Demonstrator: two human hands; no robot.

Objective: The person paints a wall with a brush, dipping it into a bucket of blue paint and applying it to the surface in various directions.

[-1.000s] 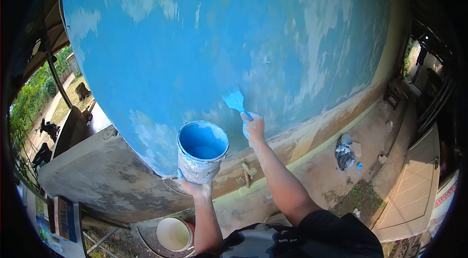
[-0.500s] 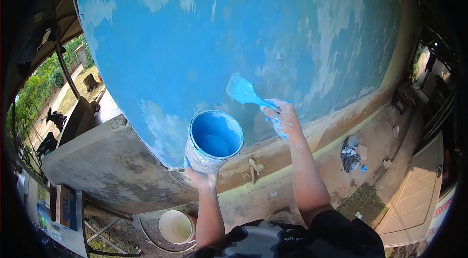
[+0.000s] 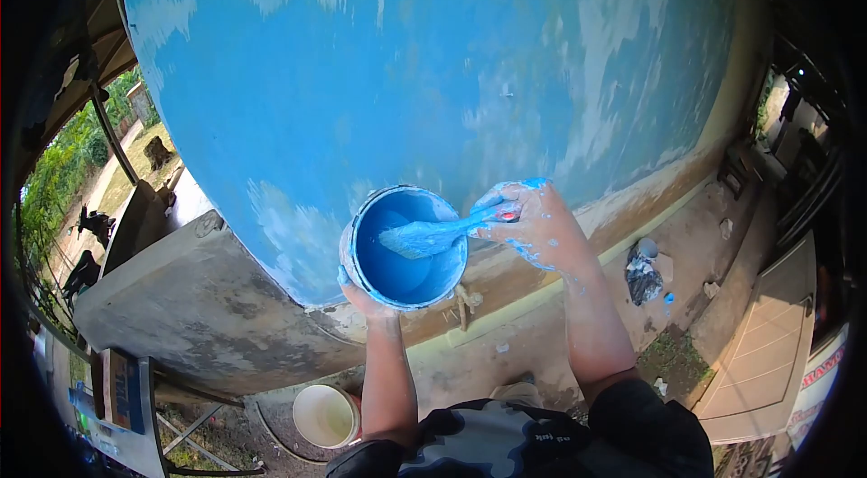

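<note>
Holding the paint pail [image 3: 406,272] up from beneath, our left hand [image 3: 364,299] has its grip closed round the pail's base, fingers curled up its spattered side. Our right hand [image 3: 535,227], smeared with blue, grips the handle of the paintbrush [image 3: 423,239] between fingers and thumb. The bristles lie inside the pail, across its mouth and above the blue paint pooled at the bottom; we cannot tell whether they touch it. The pail sits between us and the wall [image 3: 388,71], near its lower edge.

As we judge it, the painting is well along but not finished. Most of the wall carries blue, solid across the middle and left. Pale streaks [image 3: 605,44] show through on the right side and along the top, and a thin whitish patch [image 3: 284,225] sits low on the left, just beside the pail. The bottom band [image 3: 632,193] of the wall is bare, tan and stained, with no blue on it.

Below the pail a tap [image 3: 463,302] sticks out of that band. On the concrete floor [image 3: 560,324] lie a crumpled bag [image 3: 643,279] and a few blue drips. A white bucket [image 3: 323,415] stands by our left arm, and a grey slab [image 3: 190,315] juts out at left.
</note>
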